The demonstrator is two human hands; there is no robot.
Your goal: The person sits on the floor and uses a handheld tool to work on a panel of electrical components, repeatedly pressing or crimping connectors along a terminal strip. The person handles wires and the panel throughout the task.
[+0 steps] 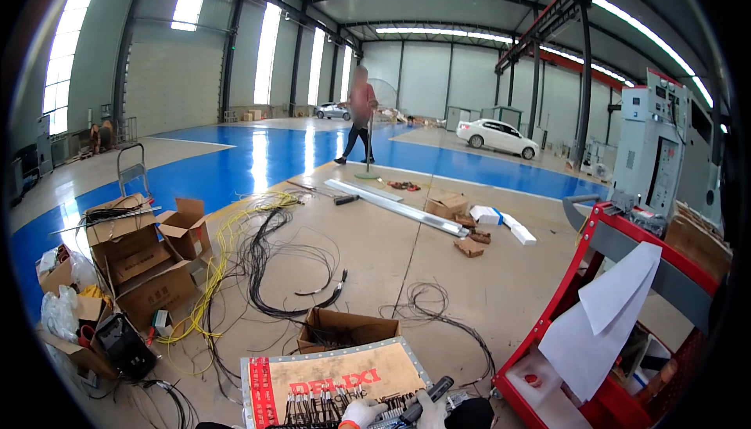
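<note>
Working low in the head view, the right hand, pale-gloved, had its grip closed round a dark-handled tool that slanted up to the right. Just beside it, the left hand, gloved too, lay by a row of dark wires; whether its grip held anything, one could not tell. Those wires, tipped with white, lined the near part of a cardboard sheet, edged by a pale punched frame. Beyond it stood an open carton, and look, black cables and yellow cables sprawled across the floor! Right of the hands, white paper draped over a red cart. Farther off, another person was in mid-stride, well short of a white car.
</note>
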